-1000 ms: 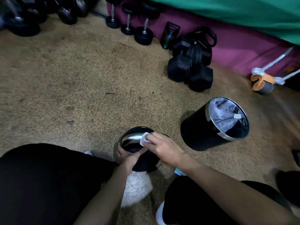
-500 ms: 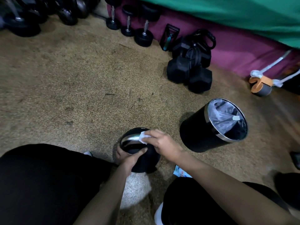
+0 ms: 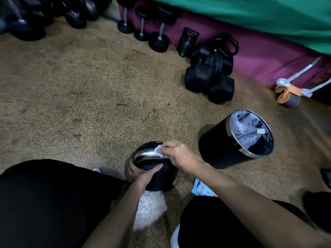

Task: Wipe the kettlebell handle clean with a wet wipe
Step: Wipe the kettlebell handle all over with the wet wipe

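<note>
The kettlebell [image 3: 161,178] sits on the speckled floor [image 3: 86,104] between my knees. On its steel handle [image 3: 145,154], near the right end, my right hand [image 3: 177,155] presses a white wet wipe [image 3: 158,152], fingers [image 3: 167,143] bunched and clamped on it. My left hand [image 3: 141,173] cups the black body below, fingers curled round it. A lined black bin [image 3: 220,145] stands near on the right, and a wipe packet [image 3: 202,188] lies by my right knee.
</note>
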